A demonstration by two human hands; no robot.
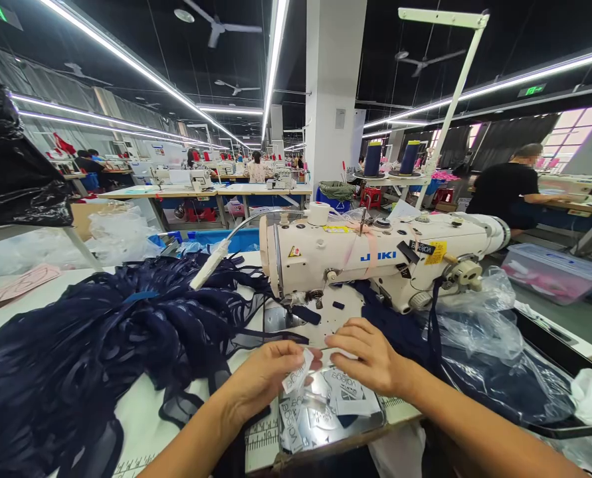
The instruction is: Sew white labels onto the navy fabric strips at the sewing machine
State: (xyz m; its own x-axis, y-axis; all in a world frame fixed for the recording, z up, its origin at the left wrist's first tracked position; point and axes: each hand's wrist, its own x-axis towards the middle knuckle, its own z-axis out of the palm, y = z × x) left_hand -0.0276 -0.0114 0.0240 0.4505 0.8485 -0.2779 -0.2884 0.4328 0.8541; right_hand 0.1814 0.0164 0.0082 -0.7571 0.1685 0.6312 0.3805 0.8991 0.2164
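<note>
My left hand (264, 376) is closed in a pinch on a small white printed label (297, 378) just in front of a cream sewing machine (375, 262). My right hand (368, 356) hovers beside it with fingers curled, its fingertips touching the same label's edge. Below both hands lies a shiny metal tray (368, 425) with several more white labels (345, 396). A large heap of dark navy fabric strips (101, 338) covers the table to the left of my left hand.
Clear plastic bags (480, 325) with navy cloth lie right of the machine. A black bag (11, 166) hangs at the far left. Two blue thread cones (390, 158) stand on a rack behind. A person in black (509, 189) works at the right; other workers sit further back.
</note>
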